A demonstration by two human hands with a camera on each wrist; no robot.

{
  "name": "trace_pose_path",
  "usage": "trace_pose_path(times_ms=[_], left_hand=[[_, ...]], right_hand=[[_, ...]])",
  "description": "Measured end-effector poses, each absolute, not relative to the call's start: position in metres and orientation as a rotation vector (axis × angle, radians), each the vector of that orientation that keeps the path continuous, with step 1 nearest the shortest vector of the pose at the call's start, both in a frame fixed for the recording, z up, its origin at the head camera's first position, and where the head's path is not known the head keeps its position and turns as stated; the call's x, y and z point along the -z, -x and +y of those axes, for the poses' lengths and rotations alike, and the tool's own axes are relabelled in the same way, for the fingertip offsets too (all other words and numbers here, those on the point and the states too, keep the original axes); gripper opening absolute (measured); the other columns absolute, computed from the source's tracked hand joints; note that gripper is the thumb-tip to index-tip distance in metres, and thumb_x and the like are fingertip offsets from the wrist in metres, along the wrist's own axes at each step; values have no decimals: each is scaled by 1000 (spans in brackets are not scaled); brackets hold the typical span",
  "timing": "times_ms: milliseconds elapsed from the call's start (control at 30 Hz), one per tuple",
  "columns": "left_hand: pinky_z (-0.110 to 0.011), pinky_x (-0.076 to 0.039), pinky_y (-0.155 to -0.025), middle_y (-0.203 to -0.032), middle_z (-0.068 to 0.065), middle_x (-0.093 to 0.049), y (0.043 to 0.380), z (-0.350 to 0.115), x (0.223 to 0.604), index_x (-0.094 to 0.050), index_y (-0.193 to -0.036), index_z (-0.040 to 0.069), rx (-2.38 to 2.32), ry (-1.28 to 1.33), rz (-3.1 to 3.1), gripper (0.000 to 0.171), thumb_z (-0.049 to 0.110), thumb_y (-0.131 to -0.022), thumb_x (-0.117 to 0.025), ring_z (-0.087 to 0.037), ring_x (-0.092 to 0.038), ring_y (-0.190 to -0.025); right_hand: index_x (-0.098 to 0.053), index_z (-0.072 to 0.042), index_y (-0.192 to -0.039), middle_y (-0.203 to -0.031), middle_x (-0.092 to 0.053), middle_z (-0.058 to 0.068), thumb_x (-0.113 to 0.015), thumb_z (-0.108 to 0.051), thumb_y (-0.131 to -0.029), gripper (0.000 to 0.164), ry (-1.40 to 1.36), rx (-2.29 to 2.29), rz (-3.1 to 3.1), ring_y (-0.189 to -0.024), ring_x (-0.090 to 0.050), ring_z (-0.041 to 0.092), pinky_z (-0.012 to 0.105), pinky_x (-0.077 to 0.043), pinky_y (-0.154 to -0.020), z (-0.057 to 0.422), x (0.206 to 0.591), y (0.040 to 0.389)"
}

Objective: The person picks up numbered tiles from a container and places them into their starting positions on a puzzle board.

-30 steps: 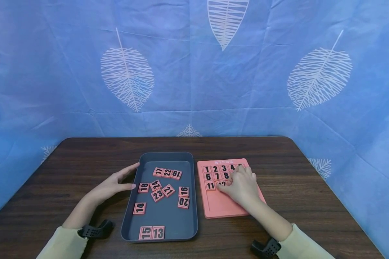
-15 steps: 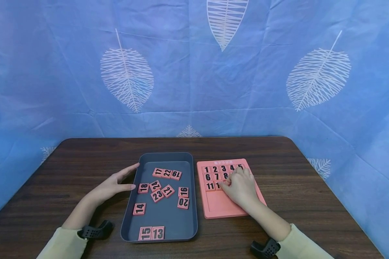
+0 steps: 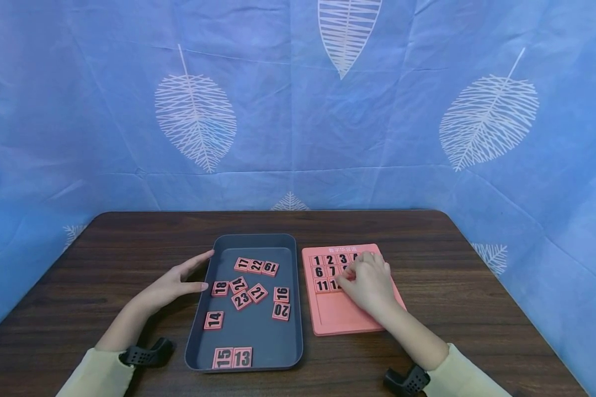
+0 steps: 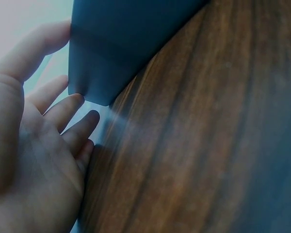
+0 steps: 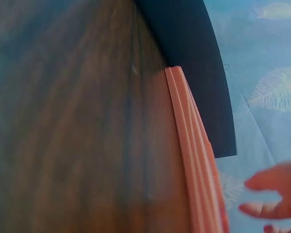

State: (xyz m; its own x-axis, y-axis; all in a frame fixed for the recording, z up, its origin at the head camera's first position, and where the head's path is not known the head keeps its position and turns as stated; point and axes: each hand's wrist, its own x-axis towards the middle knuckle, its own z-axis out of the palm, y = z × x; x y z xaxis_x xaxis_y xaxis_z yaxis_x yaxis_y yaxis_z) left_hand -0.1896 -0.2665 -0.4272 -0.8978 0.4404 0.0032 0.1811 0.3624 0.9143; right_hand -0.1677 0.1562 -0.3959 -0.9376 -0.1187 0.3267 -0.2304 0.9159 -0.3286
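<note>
My left hand [image 3: 179,283] rests its thumb and fingertips against the left rim of a dark grey tray [image 3: 290,353]; the left wrist view shows these fingers [image 4: 63,111] fairly straight along the tray's side. Over the right part of a pink number-puzzle board [image 3: 345,317] is my right hand [image 3: 372,284], thumb and forefinger bent down close to the 12 tile [image 3: 335,284]. No tile shows between its fingers [image 5: 269,208] in the right wrist view. Tiles such as 1 [image 3: 317,260], 6 [image 3: 319,272] and 11 [image 3: 322,285] fill rows; the hand hides those on the right.
Several loose pink number tiles lie in the tray, among them 14 [image 3: 213,320], 23 [image 3: 241,299], 16 [image 3: 281,294] and 13 [image 3: 242,357]. Both stand on a dark wooden table [image 3: 452,275], with a blue leaf-patterned cloth [image 3: 298,110] behind.
My right hand has shifted slightly over the board, its thumb and forefinger now covering more of the 12 and 8 tiles. My left hand and the tray stay put.
</note>
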Motion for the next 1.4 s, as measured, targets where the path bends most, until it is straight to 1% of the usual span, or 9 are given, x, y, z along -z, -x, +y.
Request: trace_pose_path(times_ms=[100, 233, 300, 467, 633, 833, 1000, 1267, 1400], left_hand=[[-72, -15, -101, -155, -19, -19, 189, -267, 427, -26, -153, 16, -1552, -557, 2383, 72, 21, -93, -64, -46, -9, -140], [-72, -15, -101, -155, -19, -19, 189, -267, 427, -26, -153, 16, -1563, -559, 2373, 72, 21, -93, -64, -46, -9, -140], [-71, -15, -101, -155, -19, -19, 189, -266, 427, -25, -153, 16, -1569, -559, 2367, 72, 20, -93, -64, -46, -9, -140], [-72, -15, -101, -155, -19, -19, 189, -266, 428, -26, -153, 17, -1560, -547, 2376, 72, 21, -92, -65, -46, -9, -140], [-72, -15, -101, -155, -19, -19, 189, -266, 428, -27, -153, 17, -1557, -545, 2384, 72, 21, -92, -65, -46, -9, -140], [-72, -14, -101, -155, -19, -19, 189, -266, 428, -27, -153, 16, -1551, -539, 2393, 72, 22, -92, -65, -46, -10, -140], [-72, -13, -101, -155, -19, -19, 189, -265, 427, -27, -153, 16, -1554, -537, 2395, 72, 22, -92, -65, -46, -9, -140], [-73, -13, -100, -155, -20, -18, 189, -266, 427, -26, -153, 15, -1553, -543, 2389, 71, 22, -92, -65, -47, -9, -140], [-73, -13, -100, -156, -20, -18, 189, -266, 427, -26, -153, 15, -1554, -537, 2383, 72, 22, -93, -64, -47, -8, -140]], right_hand=[[-70, -19, -68, -87, -49, 0, -79, -25, -76, 14, -344, -604, -2701, -87, -40, 25, 43, -30, -75, 151, 389, 166], [-72, -21, -73, -91, -49, -3, -81, -25, -74, 10, -447, -690, -2647, -87, -39, 22, 42, -29, -77, 138, 379, 159], [-73, -21, -76, -91, -48, -5, -83, -27, -73, 12, -490, -714, -2630, -87, -38, 21, 41, -30, -76, 131, 375, 156], [-75, -21, -84, -91, -46, -7, -85, -31, -72, 18, -608, -770, -2600, -90, -38, 19, 42, -32, -79, 111, 368, 148], [-75, -23, -86, -94, -46, -7, -84, -32, -73, 18, -757, -809, -2576, -95, -40, 21, 42, -33, -81, 91, 365, 142], [-75, -24, -90, -96, -41, -9, -83, -34, -74, 21, -1022, -815, -2574, -90, -34, 15, 38, -28, -77, 72, 366, 136], [-75, -25, -96, -101, -41, -10, -83, -37, -74, 26, -1263, -780, -2607, -93, -34, 14, 34, -29, -79, 61, 372, 135], [-73, -34, -104, -102, -42, -15, -82, -42, -73, 34, -1647, -634, -2619, -96, -35, 10, 26, -26, -79, 51, 387, 141], [-72, -35, -105, -103, -43, -14, -82, -44, -72, 36, -1735, -597, -2607, -95, -33, 6, 24, -26, -78, 45, 390, 141]])
